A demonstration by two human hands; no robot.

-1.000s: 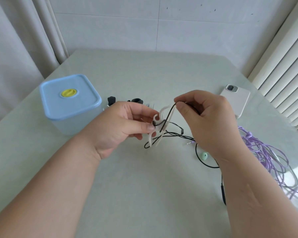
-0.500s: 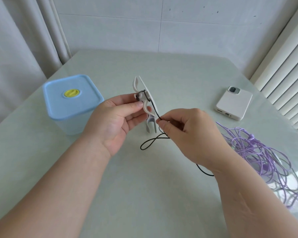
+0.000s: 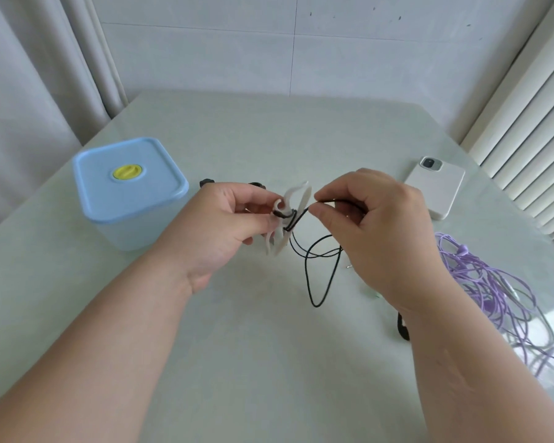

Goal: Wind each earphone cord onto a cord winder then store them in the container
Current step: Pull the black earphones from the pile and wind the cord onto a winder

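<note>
My left hand (image 3: 231, 225) pinches a white cord winder (image 3: 296, 199) above the table, holding it tilted. A black earphone cord (image 3: 317, 270) is looped round the winder's middle, and its slack hangs down in a loop to the table. My right hand (image 3: 375, 225) pinches that cord just right of the winder. A tangle of purple earphone cord (image 3: 493, 289) lies at the right. The container (image 3: 131, 190), pale blue with a closed lid and yellow knob, stands at the left.
A white phone (image 3: 435, 190) lies face down at the back right. Small black items (image 3: 207, 182) sit behind my left hand. A pale green piece (image 3: 373, 294) peeks from under my right wrist. A radiator runs along the right wall, curtains hang at the left.
My right hand has carried the black cord up and round the winder, from below it to beside its middle. The left hand has tilted the winder and lowered it slightly.
</note>
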